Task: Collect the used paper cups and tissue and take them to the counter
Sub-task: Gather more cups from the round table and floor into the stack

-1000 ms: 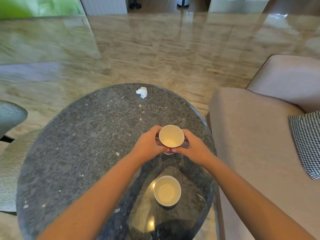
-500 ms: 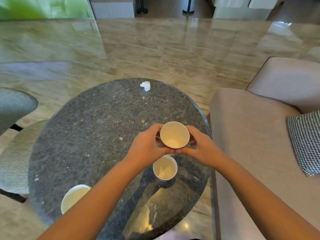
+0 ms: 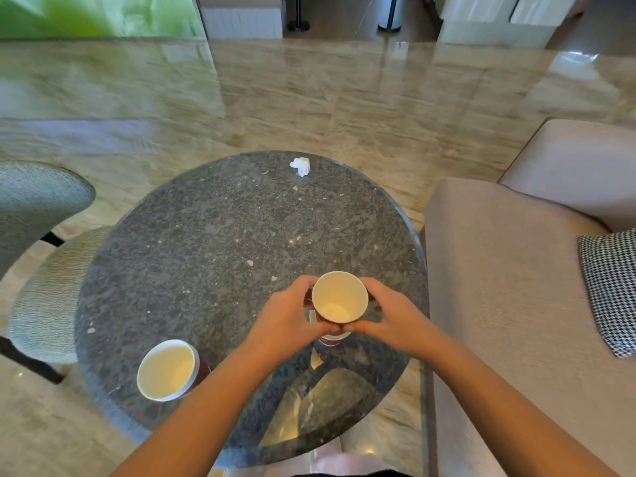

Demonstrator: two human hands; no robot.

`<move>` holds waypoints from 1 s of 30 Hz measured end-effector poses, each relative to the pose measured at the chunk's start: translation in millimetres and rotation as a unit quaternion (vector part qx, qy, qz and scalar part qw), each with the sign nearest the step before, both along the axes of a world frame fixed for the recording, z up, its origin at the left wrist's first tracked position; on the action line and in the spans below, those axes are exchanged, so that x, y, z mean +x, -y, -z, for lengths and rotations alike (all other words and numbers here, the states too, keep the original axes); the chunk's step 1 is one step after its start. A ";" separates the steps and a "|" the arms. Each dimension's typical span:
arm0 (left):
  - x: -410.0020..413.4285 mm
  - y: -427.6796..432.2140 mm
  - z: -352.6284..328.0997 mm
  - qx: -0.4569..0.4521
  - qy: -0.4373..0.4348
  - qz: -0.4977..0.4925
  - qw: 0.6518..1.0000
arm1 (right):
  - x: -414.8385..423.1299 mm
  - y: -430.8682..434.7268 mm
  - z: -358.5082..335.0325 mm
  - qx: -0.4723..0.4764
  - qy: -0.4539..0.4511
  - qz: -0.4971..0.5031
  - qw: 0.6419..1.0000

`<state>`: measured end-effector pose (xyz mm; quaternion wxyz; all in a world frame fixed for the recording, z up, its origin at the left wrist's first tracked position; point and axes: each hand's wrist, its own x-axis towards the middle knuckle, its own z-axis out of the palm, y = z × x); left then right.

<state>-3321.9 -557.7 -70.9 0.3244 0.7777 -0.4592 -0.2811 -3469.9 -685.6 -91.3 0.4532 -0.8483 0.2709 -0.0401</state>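
Both hands hold one empty paper cup (image 3: 339,299) above the right side of the round dark stone table (image 3: 213,242); my left hand (image 3: 290,318) grips its left wall, my right hand (image 3: 389,313) its right wall. Right under that cup, a second cup (image 3: 332,339) stands on the table, mostly hidden; only part of its rim and red side show. A third empty cup (image 3: 168,370) with a red outside stands near the table's front left edge. A crumpled white tissue (image 3: 300,166) lies at the far edge.
A beige sofa (image 3: 509,287) with a houndstooth cushion (image 3: 609,290) runs along the right of the table. A grey upholstered chair (image 3: 38,256) stands at the left. Glossy marble floor (image 3: 309,98) stretches beyond the table.
The held cup has come over the cup that stood nearer me, now almost hidden beneath it. The view has pulled back, bringing the front-left cup fully into sight.
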 end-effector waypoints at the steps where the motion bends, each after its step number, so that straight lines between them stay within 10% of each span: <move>1: -0.3 -0.2 5.4 0.004 0.000 0.000 1.000 | 0.2 -0.9 4.6 0.002 -0.002 0.002 1.000; 16: -2.6 -1.9 58.0 0.128 0.098 0.041 0.986 | 7.5 -9.6 49.0 0.044 -0.096 -0.021 0.994; 30: -6.1 4.6 66.1 0.124 0.005 0.034 0.992 | 8.1 -9.0 54.6 0.092 -0.076 0.001 0.993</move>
